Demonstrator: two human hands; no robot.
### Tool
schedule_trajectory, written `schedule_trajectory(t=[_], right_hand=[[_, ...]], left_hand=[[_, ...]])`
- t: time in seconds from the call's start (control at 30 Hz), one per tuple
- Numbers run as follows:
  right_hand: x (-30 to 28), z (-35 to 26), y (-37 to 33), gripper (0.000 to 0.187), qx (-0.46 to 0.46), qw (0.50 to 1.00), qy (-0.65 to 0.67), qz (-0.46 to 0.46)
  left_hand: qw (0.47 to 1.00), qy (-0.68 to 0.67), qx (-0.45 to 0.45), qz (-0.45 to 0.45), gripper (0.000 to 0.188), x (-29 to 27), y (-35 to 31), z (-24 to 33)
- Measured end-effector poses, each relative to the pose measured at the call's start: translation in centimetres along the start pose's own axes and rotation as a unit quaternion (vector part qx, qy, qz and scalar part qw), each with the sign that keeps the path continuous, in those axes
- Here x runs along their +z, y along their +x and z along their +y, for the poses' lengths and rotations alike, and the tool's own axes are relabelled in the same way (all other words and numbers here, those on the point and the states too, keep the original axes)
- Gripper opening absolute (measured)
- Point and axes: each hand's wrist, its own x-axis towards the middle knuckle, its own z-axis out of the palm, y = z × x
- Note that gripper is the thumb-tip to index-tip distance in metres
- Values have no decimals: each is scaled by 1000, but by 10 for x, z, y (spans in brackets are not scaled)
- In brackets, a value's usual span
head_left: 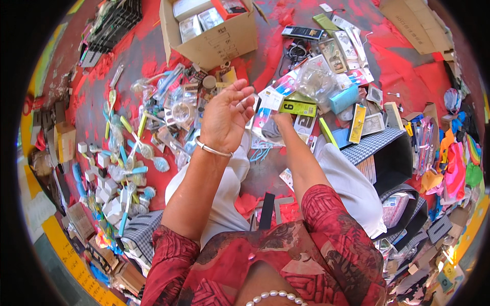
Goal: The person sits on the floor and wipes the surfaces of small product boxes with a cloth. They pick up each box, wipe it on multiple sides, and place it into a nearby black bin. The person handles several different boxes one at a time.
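My left hand (pixel 229 115) is raised in the middle, palm up, fingers apart and slightly bent, holding nothing; a silvery bangle circles its wrist. Right of it, my right hand (pixel 284 121) reaches down among flat packages, fingers drawn together. A clear-wrapped grey item (pixel 271 131) lies against its fingertips, and I cannot make out whether they grip it. Just beyond is a lime-green package (pixel 297 108). Past that lies a crumpled clear plastic bag (pixel 316 79), with a light blue box (pixel 344 99) beside it. A yellow package (pixel 357 124) lies to the right.
An open cardboard box (pixel 224 46) with smaller boxes stands at the far side. Long-handled brushes (pixel 146 150) and small white boxes (pixel 104 188) lie scattered on the left. A checked black bin (pixel 393 153) stands by my right leg. Colourful plastic bags (pixel 454 166) heap at far right.
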Motion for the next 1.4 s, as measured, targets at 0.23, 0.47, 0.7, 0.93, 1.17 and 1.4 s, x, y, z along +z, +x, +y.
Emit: schedule_trajectory(t=[0.23,0.47,0.7,0.93,1.17,1.4], right_hand=[[-70,42,32,43,8,995,100,15],[-234,-52,-38,24,6,933,350,-87],[-318,-115,-195,21,-119,891,419,-125],[-297,-105,-197,25,-207,856,436,-185],[-300,-110,-204,38,-379,911,146,73],[-322,-118,-197,35,-259,888,379,-25]], left_hand=[[998,-20,-14,-63,32,9,7,-12],[996,70,38,-51,30,1,39,-32],[947,305,14,-102,30,20,36,-51],[808,501,116,-287,37,36,-10,-47],[891,355,-59,-276,40,52,-27,-64],[849,464,87,-239,33,76,-20,-45]])
